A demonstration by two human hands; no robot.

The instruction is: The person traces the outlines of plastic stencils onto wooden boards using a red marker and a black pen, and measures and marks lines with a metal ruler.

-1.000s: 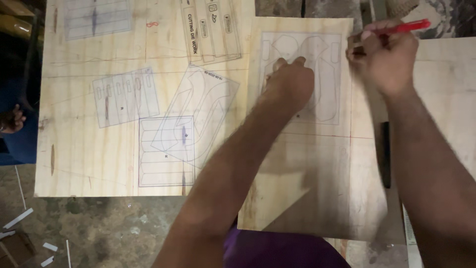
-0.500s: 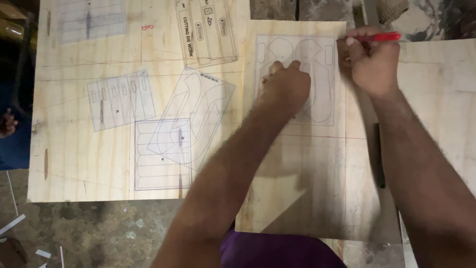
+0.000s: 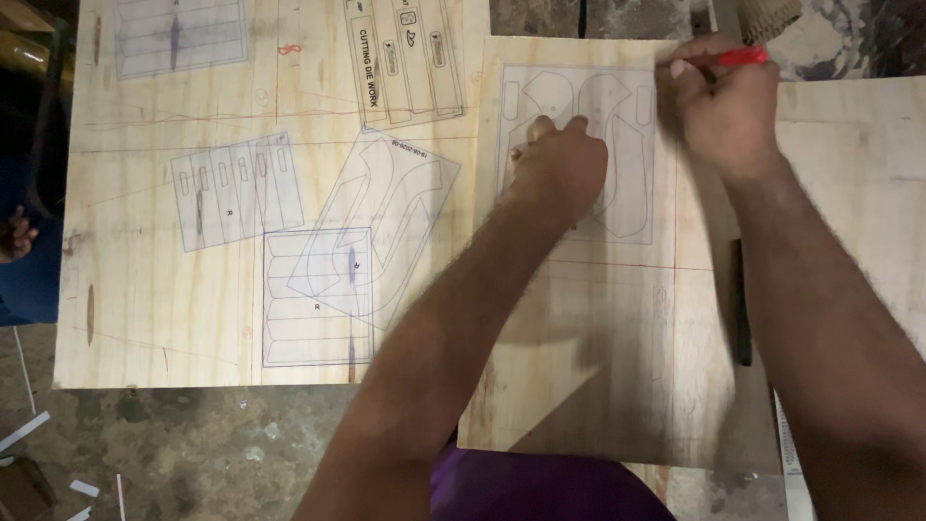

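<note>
My left hand [image 3: 555, 169] presses fingers down on a clear pattern sheet [image 3: 627, 125] with curved outlines, lying on a smaller plywood board [image 3: 598, 347]. My right hand [image 3: 723, 111] grips a red pen [image 3: 738, 57], its tip at the sheet's upper right edge. The left hand's fingers are curled against the sheet and hold nothing.
A larger plywood board [image 3: 145, 299] to the left carries several clear pattern sheets [image 3: 371, 232]. A dark narrow tool [image 3: 741, 309] lies by my right forearm. Another person's hand [image 3: 14, 236] shows at the far left edge. White scraps [image 3: 29, 429] lie on the floor.
My right hand with the red pen has moved left and down along the sheet's right edge. The left hand stays pressed on the sheet.
</note>
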